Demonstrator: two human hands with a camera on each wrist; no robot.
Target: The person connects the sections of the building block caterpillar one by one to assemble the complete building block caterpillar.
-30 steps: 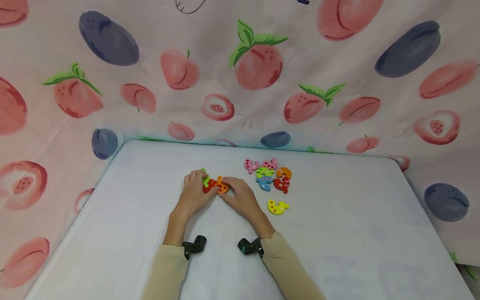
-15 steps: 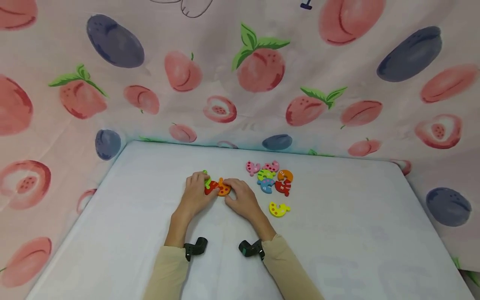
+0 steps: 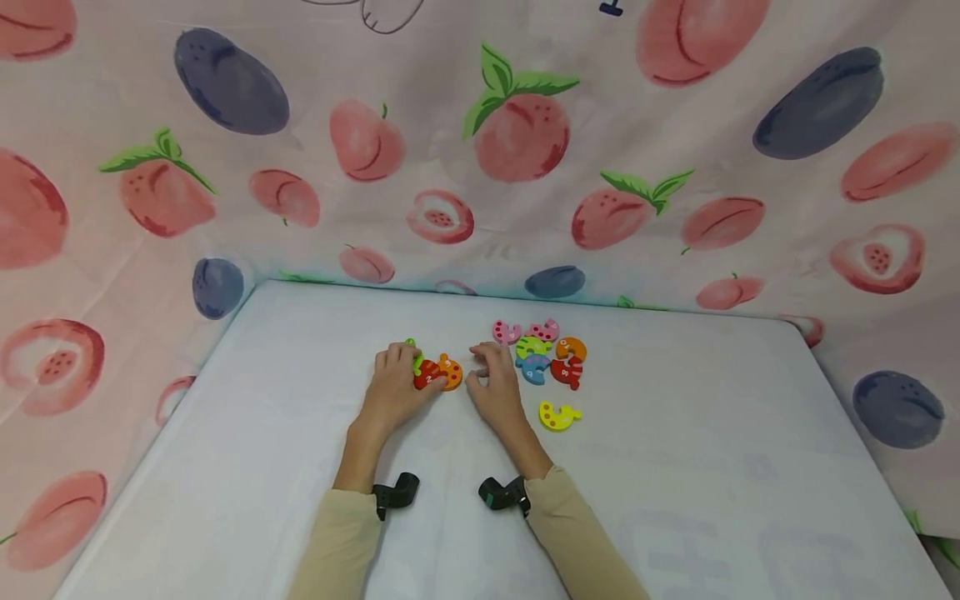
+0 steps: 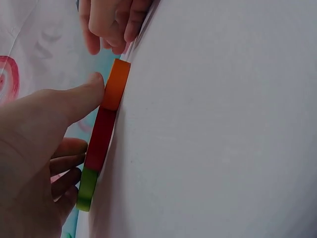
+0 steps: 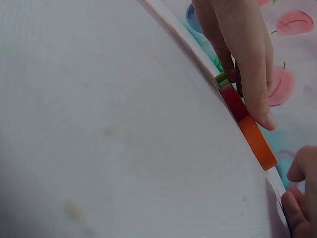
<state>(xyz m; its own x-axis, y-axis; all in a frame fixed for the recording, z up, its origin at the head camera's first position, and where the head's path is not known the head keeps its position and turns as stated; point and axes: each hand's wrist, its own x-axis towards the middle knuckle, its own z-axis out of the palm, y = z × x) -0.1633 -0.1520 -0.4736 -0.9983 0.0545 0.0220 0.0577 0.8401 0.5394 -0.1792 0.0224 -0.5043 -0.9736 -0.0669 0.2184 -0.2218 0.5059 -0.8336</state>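
Observation:
My left hand [image 3: 393, 387] rests over a short row of flat, animal-shaped puzzle pieces on the white table. Its thumb touches the top near the seam of the red piece [image 3: 427, 373] and the spotted orange piece [image 3: 452, 372]. The other fingers lie by the green piece [image 3: 417, 363], partly covering it. In the left wrist view, the green, red and orange [image 4: 117, 84] edges meet end to end. My right hand [image 3: 498, 392] is just right of the orange piece, apart from it, fingers loosely bent and nothing held.
Right of the right hand lies a cluster: pink pieces [image 3: 543, 332], a lime piece [image 3: 532, 347], a blue piece [image 3: 533, 369], an orange piece [image 3: 572, 348] and a red piece [image 3: 567, 372]. A yellow piece [image 3: 557, 417] sits nearer. A fruit-print cloth [image 3: 480, 258] rises behind the table.
My right hand has let go of the spotted orange piece and drawn off to the right. That piece has turned a little against the red one. The left hand stays in place.

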